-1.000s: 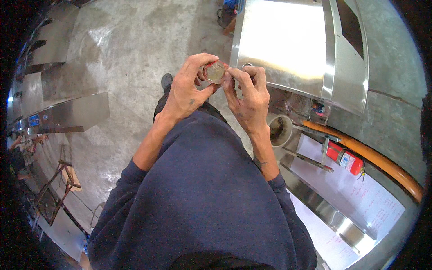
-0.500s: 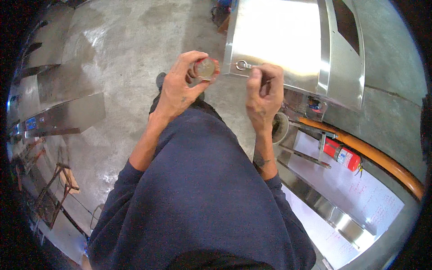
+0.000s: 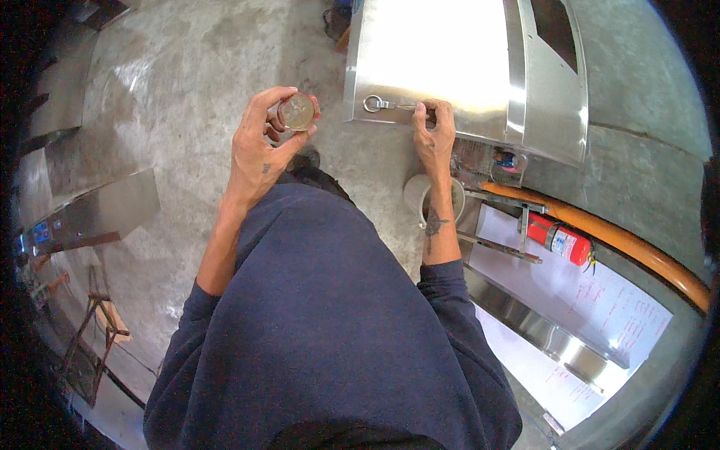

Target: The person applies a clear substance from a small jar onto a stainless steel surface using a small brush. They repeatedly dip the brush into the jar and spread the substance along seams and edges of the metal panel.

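My left hand point(image 3: 259, 146) is raised over the concrete floor and grips a small round brownish disc point(image 3: 296, 112) between thumb and fingers. My right hand point(image 3: 433, 135) rests on the near edge of a shiny steel sheet panel point(image 3: 442, 52) and holds a thin metal tool with a ring end point(image 3: 375, 103) that lies flat on the panel, ring pointing left. The two hands are well apart. My dark blue sleeves and torso fill the lower middle of the view.
A pale cup-like container point(image 3: 420, 196) sits below my right wrist. A red fire extinguisher point(image 3: 556, 238) and an orange pipe point(image 3: 637, 244) lie at right, beside white sheets point(image 3: 600, 300). Steel panels point(image 3: 90, 214) and a wooden stand point(image 3: 90, 330) lie at left.
My hands were together on the round disc. They have separated: the left keeps the disc, the right moved right onto the steel panel with the ring-ended tool.
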Demonstrator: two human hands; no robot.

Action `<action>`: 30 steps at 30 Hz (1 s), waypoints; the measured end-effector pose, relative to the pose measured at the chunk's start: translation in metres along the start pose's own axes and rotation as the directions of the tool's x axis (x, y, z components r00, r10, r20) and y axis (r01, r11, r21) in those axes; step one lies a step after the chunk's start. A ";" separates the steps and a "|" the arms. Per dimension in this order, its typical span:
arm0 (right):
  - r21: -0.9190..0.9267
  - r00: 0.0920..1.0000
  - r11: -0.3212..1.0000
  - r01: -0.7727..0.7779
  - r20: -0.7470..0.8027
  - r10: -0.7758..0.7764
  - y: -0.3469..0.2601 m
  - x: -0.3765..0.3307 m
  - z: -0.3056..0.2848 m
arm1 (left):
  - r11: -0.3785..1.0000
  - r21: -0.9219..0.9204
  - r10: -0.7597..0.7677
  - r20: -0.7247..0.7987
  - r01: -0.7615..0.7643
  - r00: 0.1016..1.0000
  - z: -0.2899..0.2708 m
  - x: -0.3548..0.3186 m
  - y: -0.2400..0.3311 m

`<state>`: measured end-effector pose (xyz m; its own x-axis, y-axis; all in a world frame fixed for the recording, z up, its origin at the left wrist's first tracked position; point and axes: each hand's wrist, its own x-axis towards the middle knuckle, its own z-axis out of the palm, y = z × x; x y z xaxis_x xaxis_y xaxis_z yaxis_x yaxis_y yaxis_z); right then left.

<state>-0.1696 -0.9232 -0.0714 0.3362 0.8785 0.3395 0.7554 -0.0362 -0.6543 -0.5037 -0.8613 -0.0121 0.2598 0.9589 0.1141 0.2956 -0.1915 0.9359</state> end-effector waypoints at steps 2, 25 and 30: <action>-0.012 1.000 1.000 0.001 -0.002 -0.001 0.001 0.000 0.002 | 1.000 0.005 0.002 -0.006 -0.002 1.000 0.000 0.000 -0.001; -0.008 1.000 1.000 -0.019 0.022 0.019 0.004 -0.002 0.006 | 1.000 0.017 -0.009 0.001 0.009 1.000 0.000 0.003 -0.001; -0.015 1.000 1.000 -0.001 0.028 0.001 0.002 -0.001 0.005 | 1.000 0.000 -0.026 0.012 0.026 1.000 0.000 0.003 0.000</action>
<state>-0.1709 -0.9220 -0.0763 0.3213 0.8912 0.3202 0.7635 -0.0438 -0.6443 -0.5029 -0.8586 -0.0124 0.2628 0.9611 0.0853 0.3024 -0.1661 0.9386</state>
